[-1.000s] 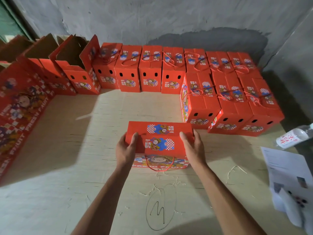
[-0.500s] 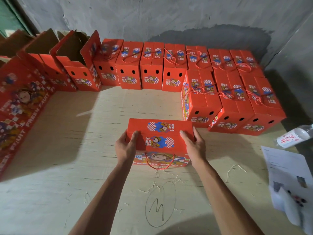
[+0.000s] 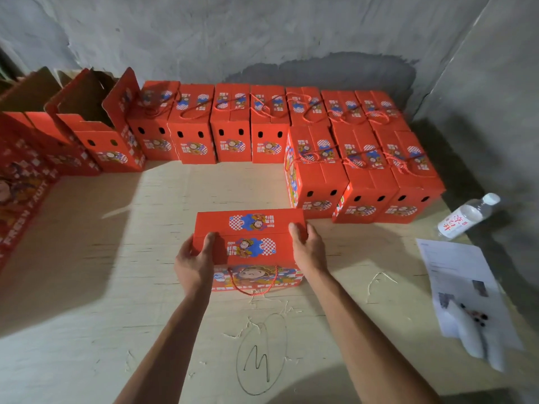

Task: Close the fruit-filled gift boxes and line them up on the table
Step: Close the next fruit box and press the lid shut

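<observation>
Hands [image 3: 194, 262] and [image 3: 306, 249] clasp the closed box [image 3: 250, 239] by its ends; best carried level and turned to sit flush beside the front row [image 3: 364, 182].

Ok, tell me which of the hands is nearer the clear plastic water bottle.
Right. The right hand grips the red gift box's end facing the clear plastic water bottle; the left hand holds the far end.

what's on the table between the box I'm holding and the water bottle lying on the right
In the head view, only bare tabletop lies between the held box and the water bottle. The three closed front-row boxes sit just behind that stretch, the paper sheet nearer you.
</observation>
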A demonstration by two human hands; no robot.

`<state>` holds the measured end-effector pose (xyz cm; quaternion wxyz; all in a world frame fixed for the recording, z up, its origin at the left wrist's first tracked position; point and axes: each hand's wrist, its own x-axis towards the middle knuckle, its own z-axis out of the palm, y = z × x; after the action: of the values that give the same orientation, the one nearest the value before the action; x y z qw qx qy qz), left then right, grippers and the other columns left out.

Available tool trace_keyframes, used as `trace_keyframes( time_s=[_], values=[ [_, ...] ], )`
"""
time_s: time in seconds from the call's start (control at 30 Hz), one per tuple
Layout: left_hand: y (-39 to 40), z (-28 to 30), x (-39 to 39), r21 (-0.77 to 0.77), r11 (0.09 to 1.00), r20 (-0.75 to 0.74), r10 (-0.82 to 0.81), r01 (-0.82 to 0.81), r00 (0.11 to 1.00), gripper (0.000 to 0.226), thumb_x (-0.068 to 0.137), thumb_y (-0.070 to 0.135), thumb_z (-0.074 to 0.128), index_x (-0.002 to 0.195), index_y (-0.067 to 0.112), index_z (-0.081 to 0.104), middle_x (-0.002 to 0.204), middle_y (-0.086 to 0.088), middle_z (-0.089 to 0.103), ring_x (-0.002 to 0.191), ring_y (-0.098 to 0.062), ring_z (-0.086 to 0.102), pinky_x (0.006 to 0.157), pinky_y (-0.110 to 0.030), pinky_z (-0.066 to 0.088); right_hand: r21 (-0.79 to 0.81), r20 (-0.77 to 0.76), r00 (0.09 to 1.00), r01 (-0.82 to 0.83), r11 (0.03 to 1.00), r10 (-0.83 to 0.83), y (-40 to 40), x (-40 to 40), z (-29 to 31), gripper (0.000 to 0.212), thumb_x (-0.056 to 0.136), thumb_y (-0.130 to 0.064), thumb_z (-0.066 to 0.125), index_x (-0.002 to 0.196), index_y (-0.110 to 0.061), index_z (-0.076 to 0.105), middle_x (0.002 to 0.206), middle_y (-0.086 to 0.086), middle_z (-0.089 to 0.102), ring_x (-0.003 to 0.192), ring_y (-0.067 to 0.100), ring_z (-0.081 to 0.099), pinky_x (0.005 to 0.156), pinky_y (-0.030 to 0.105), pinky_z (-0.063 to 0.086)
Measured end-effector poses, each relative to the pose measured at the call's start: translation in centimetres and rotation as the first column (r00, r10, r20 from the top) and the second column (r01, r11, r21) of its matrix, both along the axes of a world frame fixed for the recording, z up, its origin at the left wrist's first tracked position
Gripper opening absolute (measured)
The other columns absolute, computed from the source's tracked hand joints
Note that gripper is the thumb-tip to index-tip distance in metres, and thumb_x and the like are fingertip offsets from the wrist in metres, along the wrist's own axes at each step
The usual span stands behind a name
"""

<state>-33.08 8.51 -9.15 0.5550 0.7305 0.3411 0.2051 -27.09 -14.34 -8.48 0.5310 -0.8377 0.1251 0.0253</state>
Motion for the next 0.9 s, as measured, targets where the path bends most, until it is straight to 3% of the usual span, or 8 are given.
trace_keyframes(
  time_s=[0.13,0.23,0.4,0.47,0.5,0.6,0.77,0.9],
  values=[
    [-1.3,-0.6,-1.4,-0.031,0.997,-0.045,0.062,-0.064,0.997,0.054,0.089,0.063,0.067,0.116,0.016,0.067,0.101,0.001,0.073,0.089,-0.017,0.07,0.072,-0.03,0.051,-0.015,-0.002,1.0,0.016,1.0,-0.016,0.1,-0.1,0.2,0.044,0.103,-0.055,0.049,0.132,-0.023,0.061,0.11,-0.006,0.066,0.084,0.002,0.062,0.057,0.01,0.042],
    [-2.9,-0.8,-2.6,-0.163,0.979,-0.035,0.12,-0.124,0.992,0.07,0.087,0.067,0.068,0.127,0.011,0.054,0.108,0.0,0.067,0.092,-0.017,0.066,0.078,-0.031,0.052,-0.023,0.001,1.0,0.018,1.0,-0.018,0.1,-0.1,0.2,0.042,0.103,-0.054,0.049,0.129,-0.023,0.061,0.102,-0.012,0.063,0.079,-0.01,0.055,0.053,0.004,0.037],
    [-5.0,-0.5,-1.6,-0.263,0.952,-0.046,0.147,-0.154,0.988,0.052,0.095,0.053,0.064,0.122,0.012,0.046,0.114,-0.008,0.063,0.106,-0.028,0.063,0.087,-0.036,0.053,-0.043,0.003,1.0,0.023,0.999,-0.023,-0.1,0.2,-0.3,0.041,0.103,-0.054,0.049,0.128,-0.023,0.062,0.114,-0.004,0.07,0.081,-0.01,0.056,0.057,0.008,0.04],
    [-5.8,-0.4,-1.4,-0.256,0.956,-0.063,0.132,-0.143,0.989,0.054,0.098,0.05,0.061,0.129,0.008,0.046,0.124,-0.016,0.061,0.113,-0.033,0.062,0.1,-0.048,0.053,-0.041,0.025,0.999,0.032,0.999,-0.031,0.0,0.2,-0.3,0.046,0.103,-0.053,0.049,0.137,-0.023,0.057,0.129,0.001,0.068,0.094,0.001,0.065,0.068,0.011,0.047],
    [-6.0,-0.4,-1.3,-0.257,0.957,-0.066,0.123,-0.136,0.99,0.055,0.099,0.048,0.06,0.132,0.007,0.044,0.126,-0.018,0.061,0.115,-0.035,0.062,0.102,-0.052,0.052,-0.035,0.047,0.998,0.039,0.999,-0.037,0.0,0.2,-0.4,0.051,0.104,-0.052,0.05,0.147,-0.024,0.05,0.141,0.001,0.061,0.111,0.009,0.065,0.08,0.016,0.049],
    [-6.7,-0.2,-1.3,-0.254,0.962,-0.108,0.077,-0.102,0.991,0.06,0.103,0.043,0.053,0.139,0.001,0.028,0.134,-0.023,0.05,0.123,-0.038,0.055,0.105,-0.056,0.048,-0.039,0.149,0.989,0.026,0.999,-0.02,0.2,0.2,-0.5,0.061,0.105,-0.046,0.051,0.16,-0.035,0.028,0.163,-0.003,0.035,0.144,0.014,0.041,0.099,0.022,0.04],
    [-7.4,-0.6,-2.1,-0.177,0.984,-0.116,-0.055,0.034,0.992,0.062,0.106,0.036,0.046,0.145,-0.01,0.034,0.14,-0.03,0.049,0.13,-0.045,0.049,0.109,-0.055,0.043,-0.108,0.173,0.985,-0.006,0.994,0.024,0.3,0.5,-0.7,0.056,0.107,-0.043,0.046,0.16,-0.036,0.029,0.167,-0.008,0.03,0.15,0.016,0.035,0.105,0.022,0.035],
    [-9.4,0.0,-2.4,-0.187,0.978,-0.093,-0.109,0.09,0.99,0.063,0.101,0.032,0.06,0.146,-0.006,0.035,0.139,-0.027,0.047,0.13,-0.043,0.047,0.112,-0.055,0.04,-0.178,0.133,0.989,-0.043,0.983,0.067,0.4,0.4,-0.2,0.056,0.108,-0.042,0.045,0.161,-0.029,0.03,0.165,-0.005,0.034,0.148,0.019,0.039,0.103,0.023,0.035]
  ],
)
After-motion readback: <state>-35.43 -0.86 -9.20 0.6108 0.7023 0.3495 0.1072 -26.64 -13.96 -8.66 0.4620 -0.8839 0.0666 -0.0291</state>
